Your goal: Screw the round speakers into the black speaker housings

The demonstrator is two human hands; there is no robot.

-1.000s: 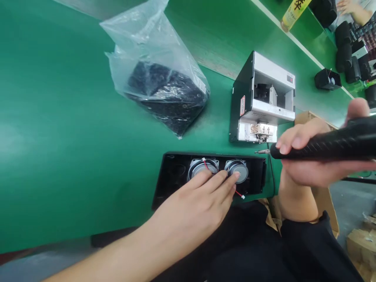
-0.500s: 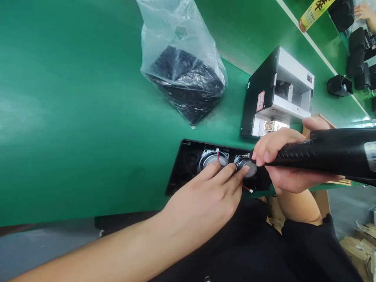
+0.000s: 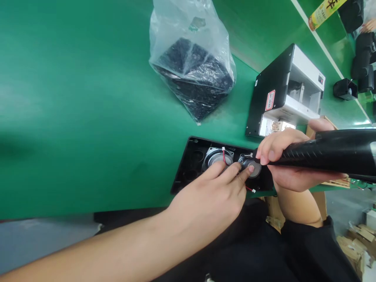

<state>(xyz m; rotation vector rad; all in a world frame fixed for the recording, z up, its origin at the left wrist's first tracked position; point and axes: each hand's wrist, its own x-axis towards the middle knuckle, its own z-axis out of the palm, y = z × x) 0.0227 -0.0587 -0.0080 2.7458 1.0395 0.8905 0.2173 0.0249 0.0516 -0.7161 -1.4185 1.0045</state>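
A black speaker housing [image 3: 190,164] lies at the near edge of the green table [image 3: 73,98], with two round silver speaker drivers [image 3: 216,156] set in it. My left hand [image 3: 211,196] rests on them, fingers stretched flat, pressing the drivers down. My right hand [image 3: 284,160] is wrapped round a black electric screwdriver [image 3: 329,152] held nearly level. Its bit tip touches the upper corner of the right driver [image 3: 254,168]. A red wire with a white plug [image 3: 249,190] pokes out beside my left fingers.
A clear plastic bag of black parts [image 3: 195,74] lies behind the housing. A black-and-white screw feeder box [image 3: 288,98] stands to the right. Black speaker bodies [image 3: 343,88] and a yellow bottle [image 3: 324,11] sit on the far side. Cardboard boxes [image 3: 355,239] are on the floor.
My right hand has brought the screwdriver down from beside the feeder box to the right driver's corner. My left hand stays pressed on the drivers. The view has shifted right.
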